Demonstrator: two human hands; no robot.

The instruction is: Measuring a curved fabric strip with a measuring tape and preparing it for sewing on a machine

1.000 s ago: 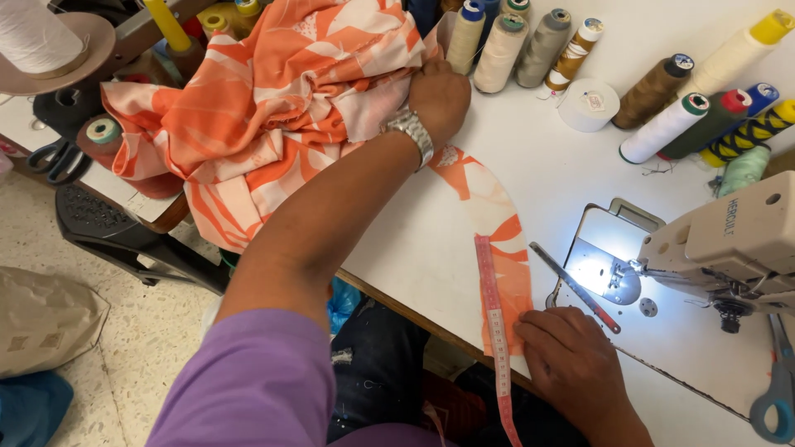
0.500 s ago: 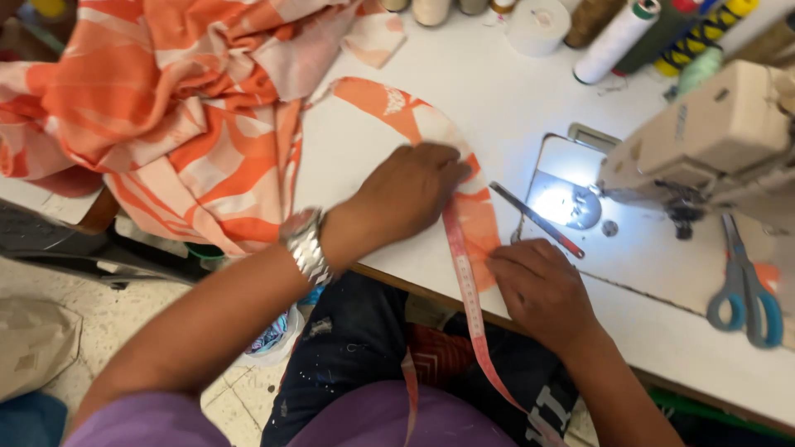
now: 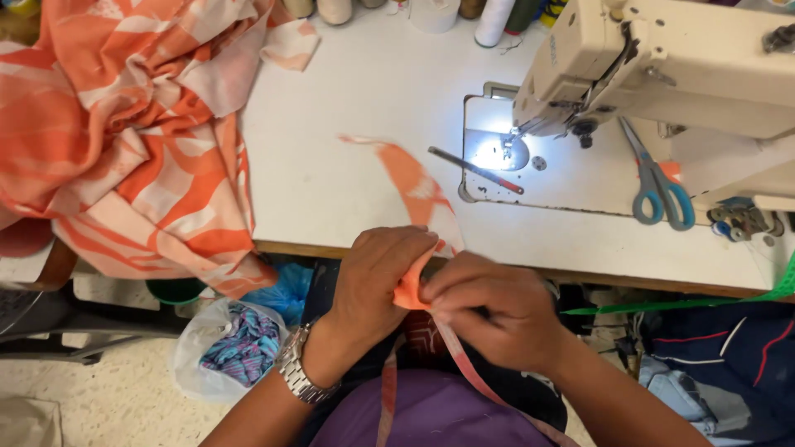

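A narrow orange and white fabric strip curves across the white sewing table down to its front edge. My left hand, with a metal watch on the wrist, and my right hand pinch the strip's near end together just off the table edge. A pink measuring tape hangs below my right hand across my lap. A large heap of matching orange patterned cloth lies at the left, draping over the table's edge.
A cream sewing machine stands at the right with its lamp lit over the needle plate. A thin red-tipped tool lies beside the plate, blue-handled scissors further right. Thread cones line the back. A plastic bag of scraps sits on the floor.
My left hand left the heap of cloth and came back to the front edge. Both hands now hold the strip's near end together, lifted off the table. The view shifted right.
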